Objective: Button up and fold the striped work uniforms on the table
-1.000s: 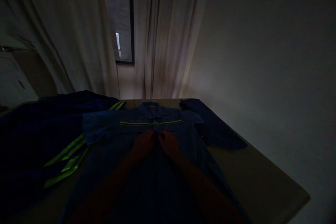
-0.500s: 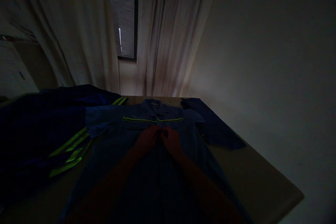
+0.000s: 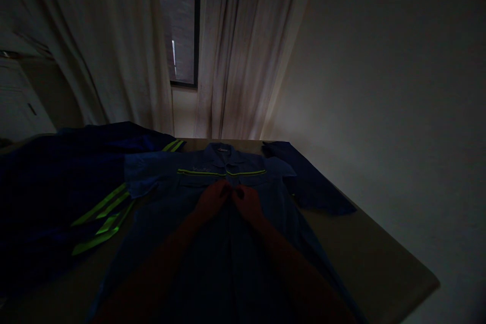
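A blue work shirt [image 3: 182, 202] with a yellow-green reflective chest stripe lies flat on the table [image 3: 379, 263], collar away from me. My left hand [image 3: 212, 200] and my right hand [image 3: 246, 202] meet at the shirt's front placket just below the stripe. Both have their fingers pinched together on the placket cloth. The room is very dim, so what sits between the fingertips is hard to make out.
A heap of dark blue garments [image 3: 56, 187] with yellow-green stripes covers the table's left side. Another dark blue piece [image 3: 311, 182] lies at the right, near the table edge. White curtains [image 3: 243, 45] and a window [image 3: 178, 20] stand behind; a wall is on the right.
The view has shifted slightly. Both hands stay pinched together at the placket, with only small finger movement.
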The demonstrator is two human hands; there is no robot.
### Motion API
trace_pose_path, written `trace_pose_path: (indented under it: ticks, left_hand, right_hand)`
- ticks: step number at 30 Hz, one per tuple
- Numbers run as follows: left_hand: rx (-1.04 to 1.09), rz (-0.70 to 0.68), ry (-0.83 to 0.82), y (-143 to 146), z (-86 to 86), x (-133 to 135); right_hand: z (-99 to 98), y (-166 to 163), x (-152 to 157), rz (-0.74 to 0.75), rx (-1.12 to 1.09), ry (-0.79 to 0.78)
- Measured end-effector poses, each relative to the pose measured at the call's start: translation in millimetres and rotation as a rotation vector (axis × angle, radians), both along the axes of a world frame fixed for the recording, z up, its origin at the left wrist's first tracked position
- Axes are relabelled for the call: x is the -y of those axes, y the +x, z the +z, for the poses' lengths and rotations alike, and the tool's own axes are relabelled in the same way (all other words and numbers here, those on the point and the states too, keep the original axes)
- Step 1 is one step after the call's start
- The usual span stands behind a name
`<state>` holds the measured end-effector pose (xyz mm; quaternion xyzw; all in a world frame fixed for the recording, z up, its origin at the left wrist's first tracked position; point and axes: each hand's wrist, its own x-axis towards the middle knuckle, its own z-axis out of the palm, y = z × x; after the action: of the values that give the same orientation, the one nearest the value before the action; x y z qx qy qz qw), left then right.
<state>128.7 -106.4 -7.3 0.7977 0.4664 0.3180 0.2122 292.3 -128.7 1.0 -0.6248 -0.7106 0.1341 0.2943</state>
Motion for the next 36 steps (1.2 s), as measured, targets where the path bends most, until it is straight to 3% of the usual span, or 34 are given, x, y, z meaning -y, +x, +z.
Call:
trace_pose_path:
  ticks: [10,21,36]
  left_hand:
    - [-0.28,0.026,0.07,6,10.0,14]
    - [-0.335,0.066,0.073,6,8.4,13]
    - [-0.242,0.084,0.056,5,1.5,5]
  right_hand:
    - [3.6,-3,4,-0.08,0.176,-0.006]
    - [5.1,-6,5,-0.103,0.255,-0.016]
    - [2.8,-5,4,-0.063,0.227,-0.036]
